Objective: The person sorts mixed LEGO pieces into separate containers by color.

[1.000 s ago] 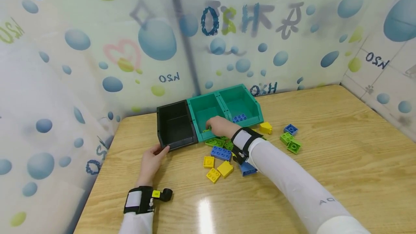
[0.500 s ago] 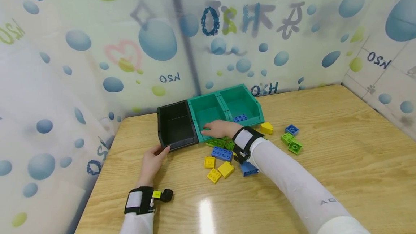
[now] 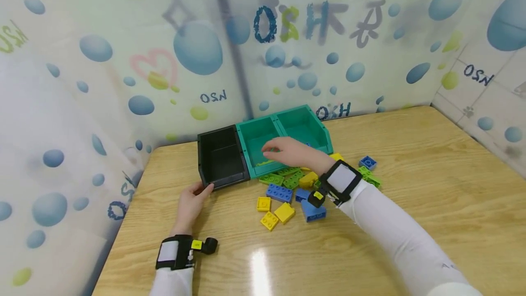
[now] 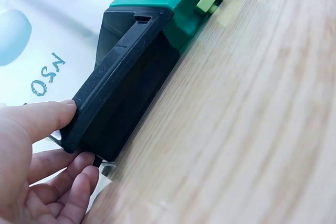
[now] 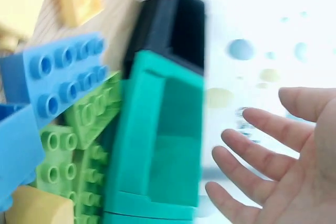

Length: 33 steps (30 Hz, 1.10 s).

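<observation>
My left hand (image 3: pixel 191 207) pinches the front left corner of the black bin (image 3: pixel 225 182), thumb on the rim and fingers underneath. Over the middle teal bin (image 3: pixel 242 145) hovers my right hand (image 3: pixel 287 150), its fingers spread and holding nothing in the right wrist view. Just inside that bin's front lies a green brick (image 3: pixel 264 163), partly seen. The right teal bin (image 3: pixel 328 143) has a blue brick mostly hidden behind my right hand. Right before the bins are green bricks (image 3: pixel 271 179) and a long blue brick (image 3: pixel 280 192).
Several yellow bricks (image 3: pixel 285 213) and a larger blue brick (image 3: pixel 313 211) lie on the wooden table (image 3: pixel 230 250). Further right are another blue brick (image 3: pixel 367 162) and green ones (image 3: pixel 371 178) beside my sleeve. A patterned wall covering (image 3: pixel 287 81) stands behind the bins.
My right hand has let go of the green brick in the middle teal bin and risen, with its wrist shifting right. My left hand keeps its place on the black bin.
</observation>
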{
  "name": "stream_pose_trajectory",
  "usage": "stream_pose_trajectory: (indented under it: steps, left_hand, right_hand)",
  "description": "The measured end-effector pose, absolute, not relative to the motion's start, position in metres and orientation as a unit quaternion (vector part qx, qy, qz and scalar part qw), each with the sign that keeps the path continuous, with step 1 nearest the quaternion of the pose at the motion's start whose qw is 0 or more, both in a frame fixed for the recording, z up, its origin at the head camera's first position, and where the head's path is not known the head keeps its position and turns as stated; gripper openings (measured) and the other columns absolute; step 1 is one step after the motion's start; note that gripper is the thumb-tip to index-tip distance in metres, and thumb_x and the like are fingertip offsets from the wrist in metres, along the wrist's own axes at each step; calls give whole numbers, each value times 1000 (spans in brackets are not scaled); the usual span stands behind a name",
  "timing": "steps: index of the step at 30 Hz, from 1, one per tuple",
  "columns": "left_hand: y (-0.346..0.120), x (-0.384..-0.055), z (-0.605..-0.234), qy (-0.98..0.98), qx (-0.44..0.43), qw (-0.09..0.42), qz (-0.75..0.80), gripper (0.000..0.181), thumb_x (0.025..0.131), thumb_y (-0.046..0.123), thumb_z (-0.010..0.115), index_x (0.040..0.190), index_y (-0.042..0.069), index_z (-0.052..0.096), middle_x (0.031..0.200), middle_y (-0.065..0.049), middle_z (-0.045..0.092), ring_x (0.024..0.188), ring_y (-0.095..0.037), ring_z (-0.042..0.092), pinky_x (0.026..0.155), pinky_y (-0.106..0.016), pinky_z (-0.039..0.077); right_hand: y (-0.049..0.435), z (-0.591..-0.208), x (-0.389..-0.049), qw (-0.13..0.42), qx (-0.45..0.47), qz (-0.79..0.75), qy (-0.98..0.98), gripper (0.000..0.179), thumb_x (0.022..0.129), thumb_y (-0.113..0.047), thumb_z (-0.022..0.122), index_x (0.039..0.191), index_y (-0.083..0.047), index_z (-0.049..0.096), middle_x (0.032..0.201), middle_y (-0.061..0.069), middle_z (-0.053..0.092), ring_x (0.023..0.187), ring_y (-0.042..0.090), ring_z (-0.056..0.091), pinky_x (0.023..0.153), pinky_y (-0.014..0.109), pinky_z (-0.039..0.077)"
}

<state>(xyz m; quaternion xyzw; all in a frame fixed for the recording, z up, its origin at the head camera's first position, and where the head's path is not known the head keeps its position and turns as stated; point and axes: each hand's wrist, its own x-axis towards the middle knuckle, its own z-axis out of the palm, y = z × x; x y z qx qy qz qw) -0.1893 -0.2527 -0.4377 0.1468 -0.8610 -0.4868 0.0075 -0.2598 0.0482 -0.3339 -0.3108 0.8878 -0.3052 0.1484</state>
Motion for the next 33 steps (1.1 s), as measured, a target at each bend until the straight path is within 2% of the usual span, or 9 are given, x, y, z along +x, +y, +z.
stream_pose_trajectory:
  steps: [8,13,18,21,24,27,33]
  left_hand:
    - [-255,-189,-436,-859,152,0,-489,59,92,42,58,134,0,50,133,-20,52,118,-31,47,99,-46,39]
    - [-254,-189,-435,-865,143,9,-481,57,92,41,59,131,0,53,131,-20,54,116,-30,49,97,-45,40]
    - [-253,-189,-435,-865,139,11,-482,56,92,41,59,130,0,54,129,-20,55,115,-30,49,95,-44,41]
    - [-252,-189,-435,-866,138,11,-480,56,92,42,58,130,1,55,129,-20,56,114,-29,50,95,-43,41]
    - [-252,-190,-436,-867,138,14,-479,54,92,41,59,129,1,56,128,-19,57,113,-29,50,94,-42,41]
    - [-252,-190,-437,-868,135,19,-477,52,92,39,59,127,1,57,126,-19,58,112,-29,51,92,-41,42]
    - [-253,-189,-437,-866,137,16,-481,51,92,38,59,127,0,56,126,-20,57,111,-29,51,92,-40,41]
  right_hand:
    - [94,-344,-231,154,-316,-388,852,35,101,-26,44,126,-5,57,120,14,63,110,27,58,91,43,47]
    - [114,-363,-219,153,-305,-386,857,35,100,-26,46,122,-2,60,110,13,66,96,23,59,80,35,49]
    - [126,-374,-211,154,-301,-377,862,34,100,-26,47,120,-1,60,97,11,65,78,17,53,67,28,45]
    - [131,-378,-206,149,-296,-384,862,30,99,-23,48,112,-1,63,85,11,63,70,16,50,61,27,41]
    - [137,-382,-202,141,-276,-392,866,27,98,-21,50,107,-1,65,82,7,64,70,14,52,61,26,42]
    - [144,-388,-197,139,-255,-396,871,26,98,-20,50,105,-1,66,86,4,67,74,13,55,64,26,44]
    - [161,-404,-194,163,-237,-460,840,27,99,-16,47,104,4,65,89,9,67,84,17,61,75,30,51]
